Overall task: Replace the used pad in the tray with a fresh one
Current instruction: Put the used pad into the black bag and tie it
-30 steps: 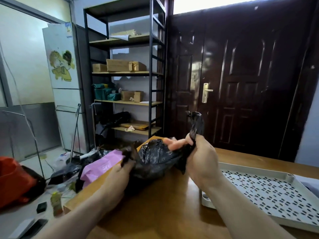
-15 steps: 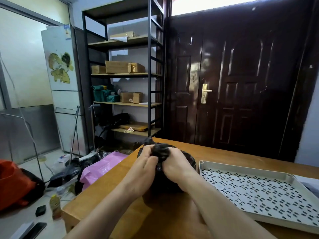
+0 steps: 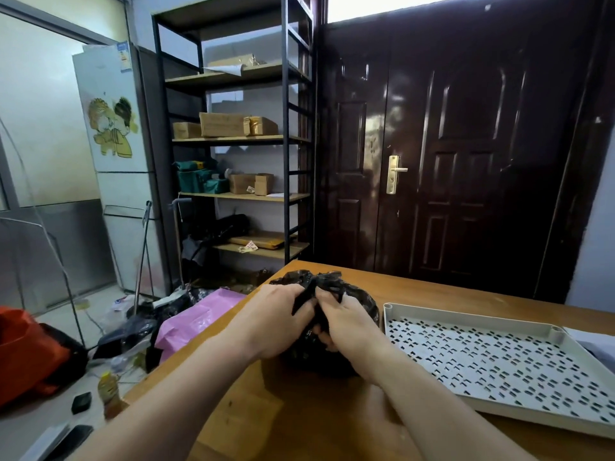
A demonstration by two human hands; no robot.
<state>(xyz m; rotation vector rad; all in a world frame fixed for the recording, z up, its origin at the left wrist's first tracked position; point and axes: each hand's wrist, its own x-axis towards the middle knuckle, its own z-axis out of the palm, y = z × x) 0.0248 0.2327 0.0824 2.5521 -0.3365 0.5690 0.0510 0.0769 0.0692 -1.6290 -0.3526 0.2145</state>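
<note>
A bunched black plastic bag [image 3: 361,302] sits on the wooden table [image 3: 332,424] in front of me. My left hand [image 3: 276,322] and my right hand [image 3: 349,324] both grip twisted ends of the bag at its top, knuckles close together. What the bag holds is hidden. To the right lies a cream perforated tray [image 3: 492,357], its grid bare with no pad on it. A pale sheet edge [image 3: 589,339] shows beyond the tray's far right corner.
Left of the table, the floor holds a pink plastic bag [image 3: 196,319], dark bags, an orange bag [image 3: 30,357], a bottle [image 3: 108,392] and a phone. A metal shelf [image 3: 239,141] with boxes and a dark door [image 3: 449,144] stand behind.
One second ago my hands held the bag's ends apart, the right one raised. They came together over the bag, which is now bunched tight. My view rose slightly.
</note>
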